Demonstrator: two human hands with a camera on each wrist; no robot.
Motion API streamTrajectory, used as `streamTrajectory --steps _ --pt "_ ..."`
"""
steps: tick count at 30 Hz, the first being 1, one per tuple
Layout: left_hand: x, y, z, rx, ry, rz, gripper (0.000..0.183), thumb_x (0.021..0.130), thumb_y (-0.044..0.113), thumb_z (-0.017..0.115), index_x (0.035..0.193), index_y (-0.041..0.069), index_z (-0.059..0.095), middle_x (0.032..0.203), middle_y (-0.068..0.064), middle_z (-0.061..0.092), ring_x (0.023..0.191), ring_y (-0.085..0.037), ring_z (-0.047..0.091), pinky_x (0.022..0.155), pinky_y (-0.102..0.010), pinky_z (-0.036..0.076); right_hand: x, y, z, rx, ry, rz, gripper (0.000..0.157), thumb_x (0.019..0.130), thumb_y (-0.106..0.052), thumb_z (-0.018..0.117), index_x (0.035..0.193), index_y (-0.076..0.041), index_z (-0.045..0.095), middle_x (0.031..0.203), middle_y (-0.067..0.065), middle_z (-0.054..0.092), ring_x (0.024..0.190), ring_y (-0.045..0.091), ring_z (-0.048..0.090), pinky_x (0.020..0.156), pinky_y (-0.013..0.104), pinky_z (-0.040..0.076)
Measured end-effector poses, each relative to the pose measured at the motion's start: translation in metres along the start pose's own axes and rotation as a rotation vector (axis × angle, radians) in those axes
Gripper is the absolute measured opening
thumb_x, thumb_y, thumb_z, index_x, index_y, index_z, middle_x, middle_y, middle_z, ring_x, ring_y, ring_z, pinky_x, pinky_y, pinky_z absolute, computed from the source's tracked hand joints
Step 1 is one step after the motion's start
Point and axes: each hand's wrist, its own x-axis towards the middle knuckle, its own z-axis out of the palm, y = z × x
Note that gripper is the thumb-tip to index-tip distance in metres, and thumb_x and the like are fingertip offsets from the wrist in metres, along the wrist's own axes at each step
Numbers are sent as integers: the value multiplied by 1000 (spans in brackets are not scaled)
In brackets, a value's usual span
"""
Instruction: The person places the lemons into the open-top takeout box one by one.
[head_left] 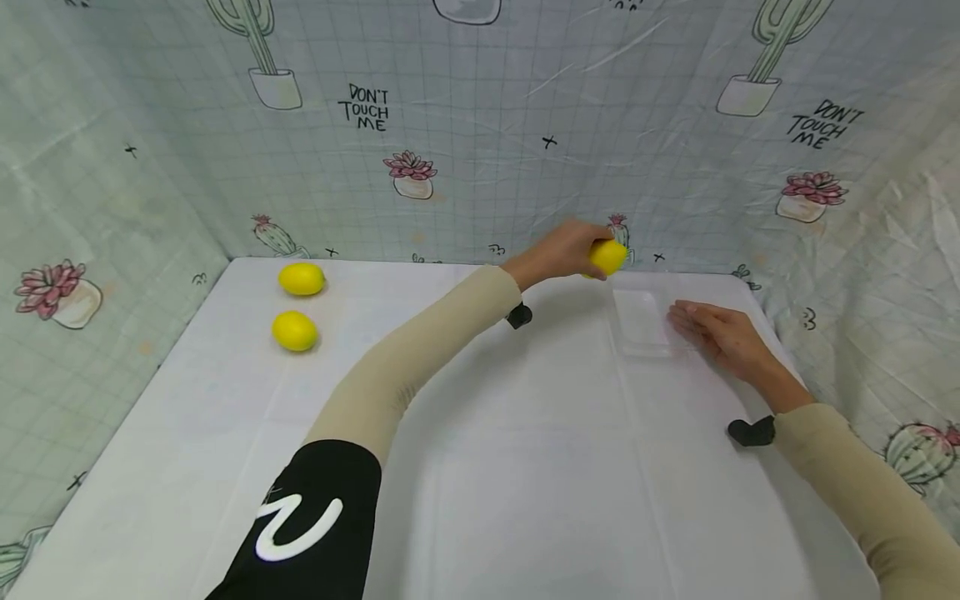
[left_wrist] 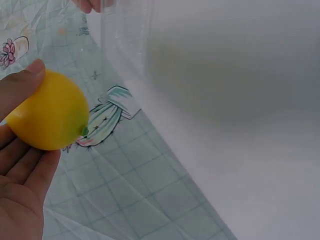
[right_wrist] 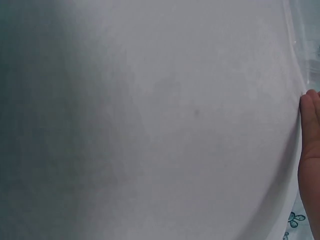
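Observation:
My left hand (head_left: 558, 252) holds a yellow lemon (head_left: 608, 257) above the table's far edge, short of the clear plastic container (head_left: 639, 323). In the left wrist view the thumb lies on top of the lemon (left_wrist: 55, 110) and the fingers support it from below; its greenish tip shows. My right hand (head_left: 726, 340) is at the container's right side, fingers extended and close together. Whether they touch its wall is hard to tell. The right wrist view catches only part of that hand (right_wrist: 311, 135) at its right edge.
Two more yellow lemons, one farther back (head_left: 302, 278) and one nearer (head_left: 294, 331), lie at the far left of the white table (head_left: 525, 467). Behind and beside the table hangs a cactus-printed cloth (head_left: 480, 108).

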Motion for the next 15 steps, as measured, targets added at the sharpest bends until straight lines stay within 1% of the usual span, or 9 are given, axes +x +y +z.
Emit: streamTrajectory --steps 2,6,10,12,15 --pt "5 4 -2 3 -1 5 61 87 31 83 138 6 60 133 -7 66 108 -17 60 94 -19 47 0 0 -2 -56 6 0 61 107 -27 53 151 11 35 134 -5 66 118 2 64 97 18 50" --pt "15 9 -3 10 -23 -9 64 88 33 82 141 7 58 135 -5 64 110 -16 59 96 -18 46 0 1 -6 -81 0 12 61 106 -28 54 152 8 36 136 -5 65 118 1 64 97 17 50" --pt "21 11 -3 3 -26 0 60 87 32 83 137 7 62 133 -4 65 109 -16 58 95 -17 46 1 1 -7 -135 8 35 62 106 -34 54 153 3 39 140 -5 62 120 0 62 97 15 50" --pt "23 13 -3 -6 -27 -3 58 87 30 83 136 7 63 132 -4 65 109 -17 58 95 -18 46 3 2 -7 -150 11 45 62 106 -35 54 153 2 40 141 -4 61 121 0 62 97 15 49" --pt "29 15 -2 11 -43 -32 57 88 29 82 137 8 63 132 -3 64 110 -16 56 96 -18 45 5 3 -8 -140 13 54 61 106 -34 54 153 1 40 141 -5 61 122 1 61 98 15 49"
